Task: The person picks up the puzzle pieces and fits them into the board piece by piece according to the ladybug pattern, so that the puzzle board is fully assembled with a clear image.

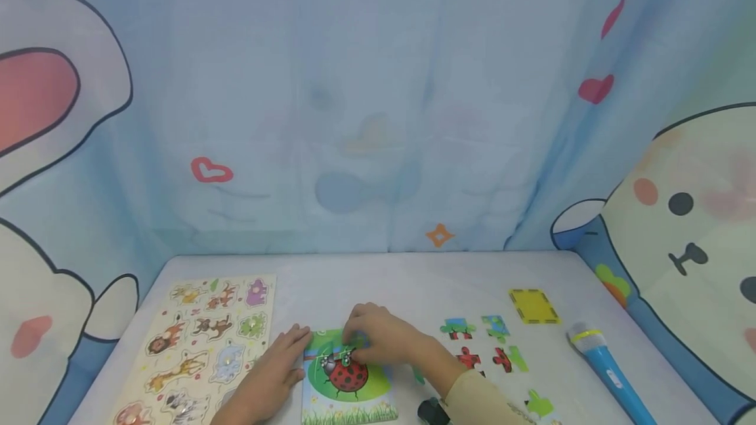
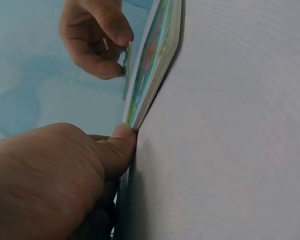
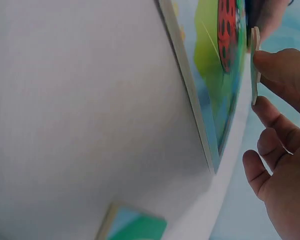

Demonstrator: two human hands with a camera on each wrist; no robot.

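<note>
Ladybird puzzle board (image 1: pixel 348 379), one in number, lay flat at the table's (image 1: pixel 378 281) near edge, its long axis running from near edge to far edge, grass strip nearest the person. Right hand (image 1: pixel 378 340) pinched one puzzle piece (image 3: pixel 254 65) between thumb and fingers over the board's far end. Left hand (image 1: pixel 277 369) rested open against the board's left edge, thumb touching it. One animal peg board (image 1: pixel 201 346) lay by the left edge. About seven loose pieces (image 1: pixel 472 346), one yellow card (image 1: pixel 533 305) and one blue microphone (image 1: pixel 605 366) lay toward the right edge.
</note>
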